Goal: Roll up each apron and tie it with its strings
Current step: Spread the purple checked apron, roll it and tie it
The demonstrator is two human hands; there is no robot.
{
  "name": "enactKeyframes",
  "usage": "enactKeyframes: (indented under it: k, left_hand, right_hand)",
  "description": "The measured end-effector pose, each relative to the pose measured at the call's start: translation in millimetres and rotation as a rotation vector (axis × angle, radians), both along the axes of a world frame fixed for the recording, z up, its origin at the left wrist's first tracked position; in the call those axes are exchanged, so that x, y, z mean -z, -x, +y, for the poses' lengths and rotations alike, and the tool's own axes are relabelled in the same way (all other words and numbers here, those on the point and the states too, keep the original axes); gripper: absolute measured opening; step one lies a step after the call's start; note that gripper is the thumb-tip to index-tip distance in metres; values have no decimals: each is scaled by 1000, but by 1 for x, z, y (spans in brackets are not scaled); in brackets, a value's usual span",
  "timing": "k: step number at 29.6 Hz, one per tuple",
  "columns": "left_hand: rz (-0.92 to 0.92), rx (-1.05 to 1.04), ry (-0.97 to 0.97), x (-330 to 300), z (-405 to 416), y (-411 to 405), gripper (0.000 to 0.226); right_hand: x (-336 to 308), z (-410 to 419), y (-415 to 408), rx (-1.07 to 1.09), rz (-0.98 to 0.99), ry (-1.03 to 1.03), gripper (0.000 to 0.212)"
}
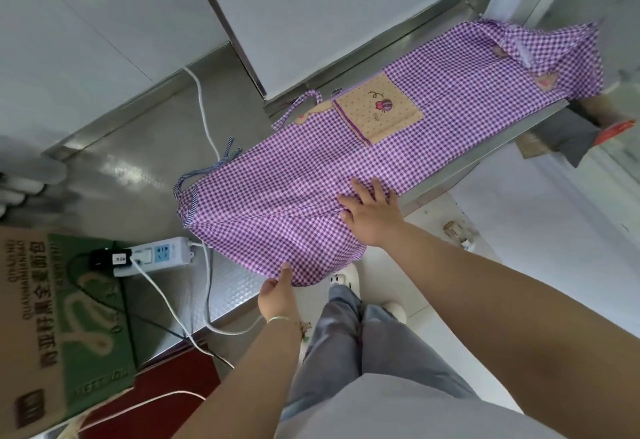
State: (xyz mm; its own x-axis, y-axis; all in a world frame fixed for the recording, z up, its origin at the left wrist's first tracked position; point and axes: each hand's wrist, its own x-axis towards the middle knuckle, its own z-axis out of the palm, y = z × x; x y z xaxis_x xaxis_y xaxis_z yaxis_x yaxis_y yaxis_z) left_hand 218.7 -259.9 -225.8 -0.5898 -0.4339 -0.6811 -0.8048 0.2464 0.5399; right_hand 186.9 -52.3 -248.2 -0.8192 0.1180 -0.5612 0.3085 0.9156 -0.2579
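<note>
A purple-and-white checked apron [346, 164] lies spread lengthwise along a steel counter [145, 147], with a tan pocket [379, 112] bearing a small embroidered figure. Its near end hangs over the counter's front edge. My left hand [277, 291] pinches that hanging hem from below, thumb on top. My right hand [369, 211] lies flat on the cloth near the counter edge, fingers spread. A checked tie loop [298, 106] sticks out by the pocket, and striped blue strings [207, 168] trail off the left side.
A white power strip [156, 255] with plugs and white cables lies on the counter left of the apron. A green-and-brown cardboard box [52, 317] stands at the lower left. White wall panels rise behind. A cardboard box [568, 133] sits under the counter's far end.
</note>
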Motion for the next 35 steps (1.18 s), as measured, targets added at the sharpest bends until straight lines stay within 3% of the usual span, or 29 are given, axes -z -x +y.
enactKeyframes:
  k: [6, 10, 12, 16, 19, 22, 24, 27, 28, 32, 35]
  left_hand:
    - [100, 121, -134, -13, -17, 6, 16]
    - [-4, 208, -324, -22, -33, 32, 26]
    - [-18, 232, -469, -32, -39, 41, 17]
    - [-60, 212, -732, -43, -41, 61, 26]
    - [-207, 353, -744, -50, -37, 76, 45]
    - [-267, 390, -805, -54, -26, 91, 57]
    - [-272, 395, -804, -58, -16, 101, 57]
    - [-258, 347, -776, -58, -3, 113, 57]
    - [-249, 320, -780, -58, 0, 116, 57]
    - [-233, 249, -832, -54, 9, 128, 55]
    - [-186, 147, -686, -53, 23, 142, 29]
  right_hand:
    - [7, 0, -8, -33, 6, -26, 54]
    - [12, 0, -12, -83, 13, -109, 57]
    - [11, -6, -16, -36, 164, -115, 57]
    - [2, -37, -48, 307, 745, 101, 39]
    - [-12, -62, -61, 170, 621, 396, 56]
    - [-30, -85, -51, 93, 434, 488, 65]
    - [-33, -101, -38, 214, 344, 468, 64]
    - [-31, -110, -16, 524, 142, 652, 79]
    - [-31, -109, -11, 584, 92, 711, 76]
    - [-32, -93, -4, 769, 141, 749, 26]
    - [-45, -65, 8, 884, 177, 796, 24]
